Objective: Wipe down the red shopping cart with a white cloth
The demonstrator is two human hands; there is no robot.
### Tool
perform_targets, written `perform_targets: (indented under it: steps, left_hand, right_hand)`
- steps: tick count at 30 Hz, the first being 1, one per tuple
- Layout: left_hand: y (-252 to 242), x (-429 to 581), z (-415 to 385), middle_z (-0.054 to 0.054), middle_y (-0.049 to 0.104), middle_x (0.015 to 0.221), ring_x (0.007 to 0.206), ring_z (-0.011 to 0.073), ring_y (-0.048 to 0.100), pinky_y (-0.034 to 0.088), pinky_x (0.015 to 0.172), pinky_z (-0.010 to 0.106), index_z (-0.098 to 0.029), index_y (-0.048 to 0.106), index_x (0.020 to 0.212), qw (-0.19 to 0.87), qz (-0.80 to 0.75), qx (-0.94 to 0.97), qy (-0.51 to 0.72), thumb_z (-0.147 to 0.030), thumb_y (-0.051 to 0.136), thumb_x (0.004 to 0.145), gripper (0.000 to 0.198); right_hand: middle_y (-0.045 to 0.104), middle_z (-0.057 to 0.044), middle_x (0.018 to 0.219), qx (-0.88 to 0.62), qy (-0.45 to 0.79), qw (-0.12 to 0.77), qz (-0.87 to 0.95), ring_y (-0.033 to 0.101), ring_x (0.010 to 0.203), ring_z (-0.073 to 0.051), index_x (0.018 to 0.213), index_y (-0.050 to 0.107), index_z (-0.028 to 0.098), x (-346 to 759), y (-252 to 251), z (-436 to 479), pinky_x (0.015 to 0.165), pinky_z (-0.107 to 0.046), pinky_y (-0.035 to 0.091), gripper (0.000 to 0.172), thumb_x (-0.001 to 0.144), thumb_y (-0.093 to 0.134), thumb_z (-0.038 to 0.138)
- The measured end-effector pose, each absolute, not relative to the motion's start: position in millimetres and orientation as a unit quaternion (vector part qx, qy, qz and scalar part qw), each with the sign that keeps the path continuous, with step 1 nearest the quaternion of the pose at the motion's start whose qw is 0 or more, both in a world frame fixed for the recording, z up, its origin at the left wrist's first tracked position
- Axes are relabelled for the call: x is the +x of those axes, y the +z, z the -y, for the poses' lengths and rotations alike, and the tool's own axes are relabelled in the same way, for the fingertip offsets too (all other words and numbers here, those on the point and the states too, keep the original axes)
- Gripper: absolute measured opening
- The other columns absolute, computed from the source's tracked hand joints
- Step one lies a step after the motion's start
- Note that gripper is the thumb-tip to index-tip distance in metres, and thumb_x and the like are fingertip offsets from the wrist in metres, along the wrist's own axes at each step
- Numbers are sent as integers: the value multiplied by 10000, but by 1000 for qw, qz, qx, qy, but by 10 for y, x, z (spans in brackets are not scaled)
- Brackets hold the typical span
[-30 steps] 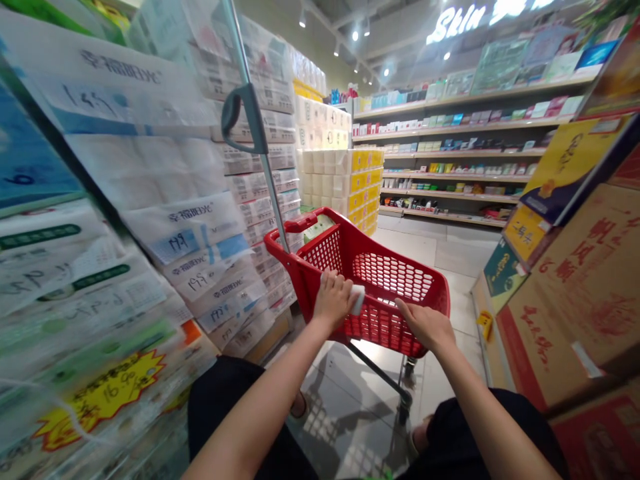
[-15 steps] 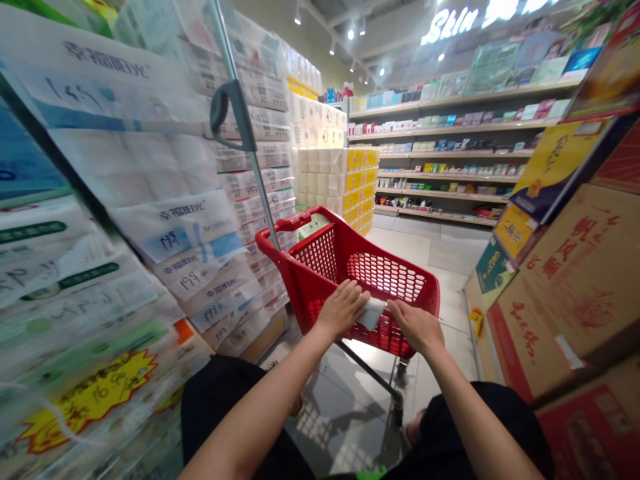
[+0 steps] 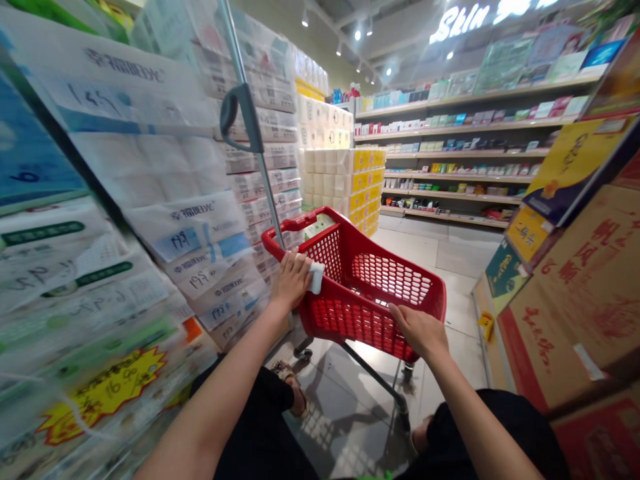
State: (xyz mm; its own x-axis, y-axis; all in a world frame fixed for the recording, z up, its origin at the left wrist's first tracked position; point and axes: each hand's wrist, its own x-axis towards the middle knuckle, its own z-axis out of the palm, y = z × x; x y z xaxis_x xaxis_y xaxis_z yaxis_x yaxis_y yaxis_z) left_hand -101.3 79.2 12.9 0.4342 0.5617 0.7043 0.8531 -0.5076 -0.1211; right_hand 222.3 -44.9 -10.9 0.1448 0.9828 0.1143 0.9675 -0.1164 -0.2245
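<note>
One white cloth (image 3: 316,277) lies seemingly beneath left fingers (image 3: 299,263).

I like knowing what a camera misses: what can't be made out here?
All in the head view:
Cloth: mostly covered by the left hand.
Right hand: its palm is hidden by its own back.
Cart: part of its floor is behind the near wall.
Pole: top cut off by the upper edge.
Sign: last characters lost to glare and the upper edge.
Shelf goods: print too small.

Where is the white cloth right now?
In the head view, the cloth is mid-picture, under the left hand on the near side of the red cart, toward the pole.
</note>
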Motion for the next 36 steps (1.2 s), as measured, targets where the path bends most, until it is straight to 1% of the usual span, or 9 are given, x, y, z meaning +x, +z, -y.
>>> perform_targets:
  steps: [4,9,14,17,20,25,29,32,36]
  left_hand:
    - [-69,-600,-590,75,516,1268,1424,287,201,171,1195,534,-226,508,1217,224,400,-845,-274,-352,443,950,303]
    - [-318,90,-286,77,570,1140,1251,295,409,227,1149,546,-228,506,1222,184,376,-866,-274,-405,461,937,338]
    - [-359,553,-44,88,579,1066,1133,273,485,270,1119,497,-198,499,1225,159,345,-888,-258,-408,446,939,358]
    - [-240,594,-19,93,578,1115,1119,256,505,307,1098,437,-186,426,1325,136,301,-915,-230,-412,502,908,481]
    - [-62,438,-120,69,547,1238,1157,219,501,316,1097,369,-226,346,1404,107,235,-942,-213,-451,535,886,596]
    - [46,13,-404,45,588,1138,1106,208,521,213,1144,416,-247,526,1231,137,290,-916,-241,-524,498,902,431]
    - [-66,-111,-503,31,602,975,952,199,539,275,1059,428,-240,595,1012,168,345,-896,-224,-441,424,960,269]
    - [-116,-57,-494,38,590,971,917,206,514,299,986,426,-230,587,951,175,356,-890,-224,-424,382,976,284]
    - [-94,27,-473,42,578,958,897,205,492,297,949,410,-220,578,948,166,349,-894,-226,-397,345,985,295]
  right_hand:
    - [699,-67,837,-749,29,118,651,648,795,-230,891,675,276,2164,-109,452,605,-284,374,750,896,57,701]
    - [703,-58,843,-750,22,122,650,647,776,-223,973,646,283,2159,-114,448,592,-276,360,697,913,74,677]
    - [699,-43,1026,-735,2,183,653,649,840,-215,1193,551,299,2205,-164,445,591,-270,358,584,931,165,652]
    - [665,-29,1141,-721,-1,215,659,641,891,-206,1258,511,313,2252,-192,438,607,-272,378,529,937,230,626]
    - [663,-7,1122,-694,18,236,680,624,922,-192,1172,564,319,2280,-191,433,652,-275,404,471,951,247,588]
    - [645,-25,1149,-648,24,311,694,556,1084,-199,1081,600,274,2328,-213,394,865,-316,419,430,970,257,509]
    - [640,-41,1176,-637,60,341,689,576,1077,-194,1147,580,254,2399,-220,330,882,-318,436,408,959,302,486]
    - [646,-41,1178,-630,49,301,714,599,1053,-197,1181,558,265,2318,-133,276,851,-313,445,419,946,338,533]
    - [679,-44,1090,-624,-19,161,765,646,944,-218,1170,535,280,2003,-1,168,713,-307,434,418,942,337,569]
